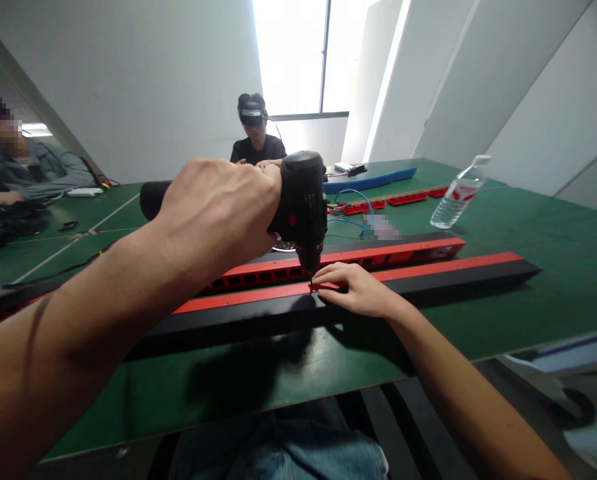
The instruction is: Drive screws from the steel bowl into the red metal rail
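Two hands: both at work over one long strip on the green worktop point(528, 233).
Left hand point(218, 213): grip closed around a black cordless drill point(301, 200), held upright, its bit pointing straight down.
Drill tip: right on the red top face of the near strip point(428, 275), just beside the right fingertips.
Right hand point(358, 290): lying flat on the near strip, fingers point(328, 275) pinched close at the drill's tip; whether they hold a screw there is too small to tell.
Near strip: black sides, red top, running across the worktop from left to right, close to its front edge.
Far strip point(378, 255): red with a row of rectangular openings, lying just behind the near one and parallel to it.
Water bottle point(458, 195): clear plastic, standing well apart at the right, beyond both strips.
Further back: more red pieces point(403, 199), a blue cable point(358, 203).
Other people: one person point(256, 137) seated at the far side, another point(23, 167) at the left edge.
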The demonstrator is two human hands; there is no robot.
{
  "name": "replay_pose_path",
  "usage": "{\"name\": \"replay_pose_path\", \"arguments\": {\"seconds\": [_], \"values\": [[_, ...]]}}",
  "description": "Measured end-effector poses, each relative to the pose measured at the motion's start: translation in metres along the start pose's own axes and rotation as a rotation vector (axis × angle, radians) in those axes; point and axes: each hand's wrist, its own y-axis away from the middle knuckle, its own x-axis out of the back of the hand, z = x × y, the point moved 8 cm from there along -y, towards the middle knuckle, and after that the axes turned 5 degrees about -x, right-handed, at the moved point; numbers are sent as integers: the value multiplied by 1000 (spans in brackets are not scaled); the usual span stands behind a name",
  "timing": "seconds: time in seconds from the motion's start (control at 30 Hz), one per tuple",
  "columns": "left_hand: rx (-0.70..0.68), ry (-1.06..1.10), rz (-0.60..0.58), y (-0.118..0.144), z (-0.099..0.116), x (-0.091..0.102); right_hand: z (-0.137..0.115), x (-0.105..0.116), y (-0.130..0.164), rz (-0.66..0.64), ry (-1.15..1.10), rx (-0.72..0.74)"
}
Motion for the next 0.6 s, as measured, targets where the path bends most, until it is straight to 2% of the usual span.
{"name": "replay_pose_path", "arguments": {"seconds": [0.3,0.47,0.53,0.6], "values": [[28,35,-1,3,-2,-3,1,1,1,-10,-48,-14],[16,142,-26,4,-7,-9,4,2,1,-8,-72,-53],[13,237,-51,6,-13,-13,5,2,1,1,-85,-70],[91,500,-25,10,-27,-15,6,2,0,14,-105,-81]]}}
